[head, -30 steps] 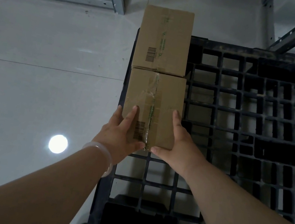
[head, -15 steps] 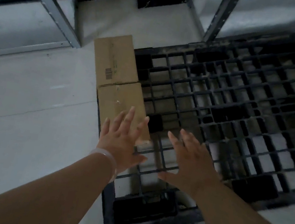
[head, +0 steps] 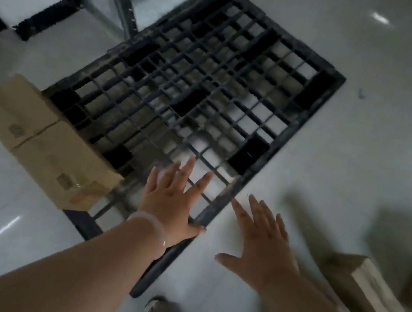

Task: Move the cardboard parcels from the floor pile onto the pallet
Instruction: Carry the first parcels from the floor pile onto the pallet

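Both hands are empty, fingers spread apart. The left hand (head: 172,202) hovers over the near corner of the black pallet (head: 311,124); the right hand (head: 263,244) is over the floor (head: 372,102). Two boxes (head: 62,159) sit touching along the pallet's left edge. A blurred parcel (head: 368,289) lies on the floor at right.

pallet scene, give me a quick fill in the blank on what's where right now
1. The number of cardboard parcels resting on the black pallet is ____.
2. Both the left hand and the right hand are open and hold ____.
3. The white bracelet sits on the ____ wrist.

Missing words: two; nothing; left
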